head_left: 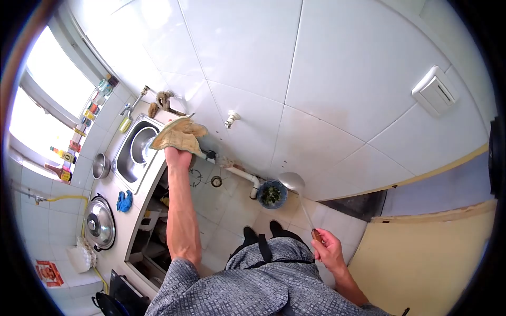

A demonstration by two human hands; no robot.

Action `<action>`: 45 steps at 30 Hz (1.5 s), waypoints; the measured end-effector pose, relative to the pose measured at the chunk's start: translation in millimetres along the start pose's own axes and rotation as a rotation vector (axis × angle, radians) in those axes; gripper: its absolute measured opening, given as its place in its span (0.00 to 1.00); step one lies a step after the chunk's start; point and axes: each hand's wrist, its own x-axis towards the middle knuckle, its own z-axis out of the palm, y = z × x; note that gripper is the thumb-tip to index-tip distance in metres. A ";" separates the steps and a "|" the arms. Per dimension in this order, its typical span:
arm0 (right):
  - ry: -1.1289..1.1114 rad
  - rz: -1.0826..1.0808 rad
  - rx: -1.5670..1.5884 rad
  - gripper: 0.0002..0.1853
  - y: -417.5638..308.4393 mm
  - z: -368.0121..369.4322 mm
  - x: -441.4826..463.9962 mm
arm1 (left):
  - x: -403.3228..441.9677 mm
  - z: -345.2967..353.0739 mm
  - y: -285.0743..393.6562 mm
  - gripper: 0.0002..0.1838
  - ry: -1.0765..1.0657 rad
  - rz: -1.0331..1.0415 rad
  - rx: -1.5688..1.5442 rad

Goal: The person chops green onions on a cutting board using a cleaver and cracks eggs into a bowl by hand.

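Note:
My left hand (178,157) reaches out towards the wall beside the sink, its fingers hidden by a yellowish cloth (182,135) that they grip. Lower right, my right hand (328,250) is wrapped round the brown handle of a metal ladle (291,181). The ladle's round head points away from me, towards the wall. Seen from above, it appears beside a bucket (272,195) on the floor with dark green scraps in it.
On the left, the counter bears a sink (124,167) with a metal basin (143,145), a small steel bowl (100,166), a blue cloth (124,200) and a lidded pan (99,221). Bottles (64,155) line the windowsill. A white pipe (243,174) runs low along the tiled wall. A yellowish panel (421,258) stands at right.

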 end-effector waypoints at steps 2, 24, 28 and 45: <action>-0.005 -0.002 0.027 0.23 -0.4 -1.2 3.0 | 14.9 5.5 -1.4 0.21 -0.041 0.023 -0.010; -0.214 0.050 -0.058 0.19 6.1 -23.9 51.6 | -48.5 -41.8 -134.3 0.35 -0.063 0.673 1.570; -0.307 -0.408 -0.625 0.19 43.8 -44.4 91.5 | -151.7 -143.1 -143.4 0.34 0.082 0.361 1.667; -1.045 -0.077 -0.259 0.18 -88.4 143.8 145.7 | -642.6 -298.7 -171.6 0.37 1.457 -0.509 1.345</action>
